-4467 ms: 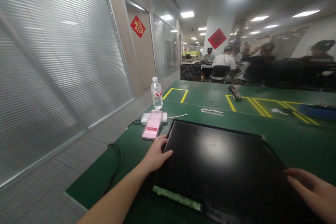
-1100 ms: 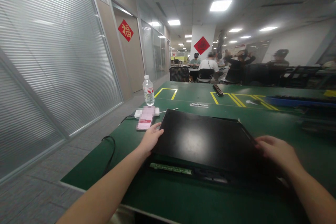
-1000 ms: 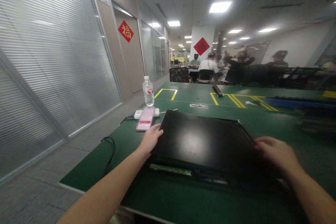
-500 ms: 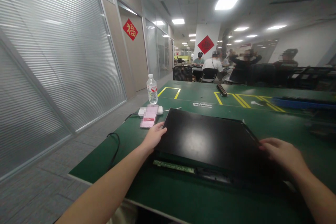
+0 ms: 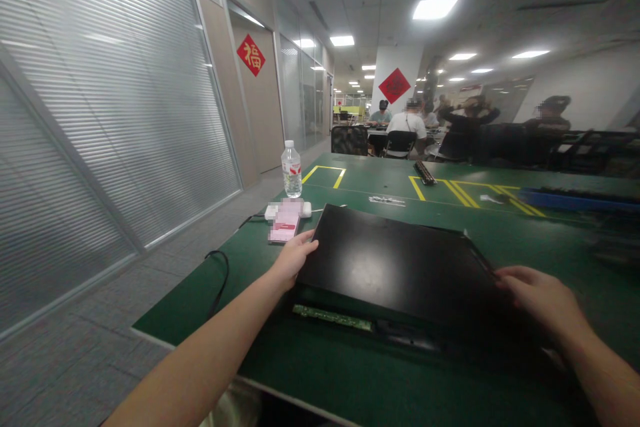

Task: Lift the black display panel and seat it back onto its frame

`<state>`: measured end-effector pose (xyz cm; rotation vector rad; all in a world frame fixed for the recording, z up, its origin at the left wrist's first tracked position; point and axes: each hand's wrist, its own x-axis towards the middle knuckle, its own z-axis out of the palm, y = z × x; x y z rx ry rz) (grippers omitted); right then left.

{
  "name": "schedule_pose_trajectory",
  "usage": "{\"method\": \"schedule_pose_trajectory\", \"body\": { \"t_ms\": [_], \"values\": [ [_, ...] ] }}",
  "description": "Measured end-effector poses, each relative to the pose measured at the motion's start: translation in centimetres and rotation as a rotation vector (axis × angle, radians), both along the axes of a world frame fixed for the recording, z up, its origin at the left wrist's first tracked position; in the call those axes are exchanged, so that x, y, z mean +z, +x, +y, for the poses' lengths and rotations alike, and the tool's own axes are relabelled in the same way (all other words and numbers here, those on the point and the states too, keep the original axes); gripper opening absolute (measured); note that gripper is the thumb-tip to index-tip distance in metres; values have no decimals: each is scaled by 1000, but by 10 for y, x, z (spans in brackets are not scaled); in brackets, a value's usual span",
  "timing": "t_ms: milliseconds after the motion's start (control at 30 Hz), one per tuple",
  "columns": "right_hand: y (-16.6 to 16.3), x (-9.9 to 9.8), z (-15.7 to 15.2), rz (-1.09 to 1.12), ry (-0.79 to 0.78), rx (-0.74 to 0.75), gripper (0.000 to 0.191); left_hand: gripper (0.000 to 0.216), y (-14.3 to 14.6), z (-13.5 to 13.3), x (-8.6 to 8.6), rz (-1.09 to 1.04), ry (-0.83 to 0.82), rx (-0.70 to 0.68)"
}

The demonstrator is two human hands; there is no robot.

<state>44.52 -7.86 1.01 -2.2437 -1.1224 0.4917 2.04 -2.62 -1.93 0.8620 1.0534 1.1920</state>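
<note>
A flat black display panel (image 5: pixel 395 260) lies between my hands over the green table, its dark face up with a light glare on it. My left hand (image 5: pixel 296 257) is closed on the panel's left edge, thumb on top. On the opposite side, the fingers of my right hand (image 5: pixel 535 290) pinch the right edge. A narrow green circuit board (image 5: pixel 333 317) shows just in front of the panel's near edge. To its right, a dark strip (image 5: pixel 407 335) continues along that edge; its right end fades into shadow.
A water bottle (image 5: pixel 291 170) stands at the table's (image 5: pixel 185 300) left edge, behind a pink phone (image 5: pixel 285 223) and a white power strip (image 5: pixel 305 209). A black cable (image 5: pixel 220 280) curls nearby. Farther back lie a dark slotted strip (image 5: pixel 425 173) and a blue tray (image 5: pixel 575 199). Several people sit beyond.
Almost nothing differs. The whole view has shifted very slightly, and both hands keep their hold on the panel's edges.
</note>
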Motion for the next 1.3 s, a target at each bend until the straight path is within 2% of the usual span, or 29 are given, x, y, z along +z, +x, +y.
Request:
{"method": "schedule_pose_trajectory", "body": {
  "t_ms": [400, 667, 900, 1100, 1300],
  "values": [
    [8, -6, 3, -16, 14, 11, 19, 56, 0, -1, 2, -18, -41, 33],
    [7, -5, 0, -10, -19, 15, 21, 44, 1, -4, 4, -21, 4, -30],
    [10, -9, 1, -9, -9, 24, 22, 36, 2, -4, 4, -16, -5, 5],
    [12, -13, 3, -21, 19, 27, 22, 30, 5, -7, 9, 72, -35, 81],
    [14, -13, 4, -23, 41, 33, 21, 26, 6, -10, 13, 109, -33, 65]
  ]
}}
